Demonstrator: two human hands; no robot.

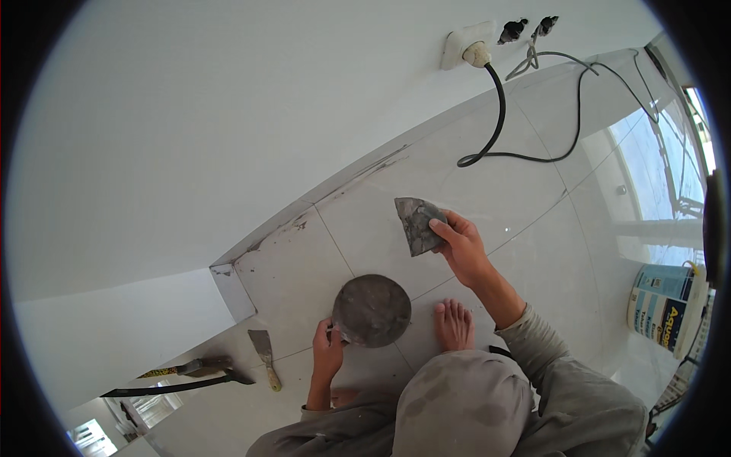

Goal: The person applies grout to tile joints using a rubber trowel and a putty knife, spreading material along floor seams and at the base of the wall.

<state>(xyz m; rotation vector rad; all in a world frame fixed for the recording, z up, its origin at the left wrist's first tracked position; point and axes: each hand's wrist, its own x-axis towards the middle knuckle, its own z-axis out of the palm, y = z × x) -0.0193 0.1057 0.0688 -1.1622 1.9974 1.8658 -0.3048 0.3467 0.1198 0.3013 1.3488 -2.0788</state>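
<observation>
My left hand [328, 351] is closed on the left edge of a round, dark grey bowl [373, 311], held low over the floor tiles. The bowl's inside looks smeared grey; its depth is hard to judge. In my right hand [464, 247] is a flat, dark grey scraper [416, 225] with grey smears, thumb on top and fingers underneath. Its wide edge points left, toward the wall, apart from the bowl. On the tiles left of my left hand lies a putty knife [264, 358] with a broad blade and worn handle.
Along the white wall [190, 145] runs a tiled skirting [278, 222] with dark smears. A black cable [501, 114] hangs from a socket [466, 46] and trails over the tiles [525, 194]. At right stands a bucket [662, 308]; at lower left lie more tools [194, 371]. My bare foot [454, 326] is near the bowl.
</observation>
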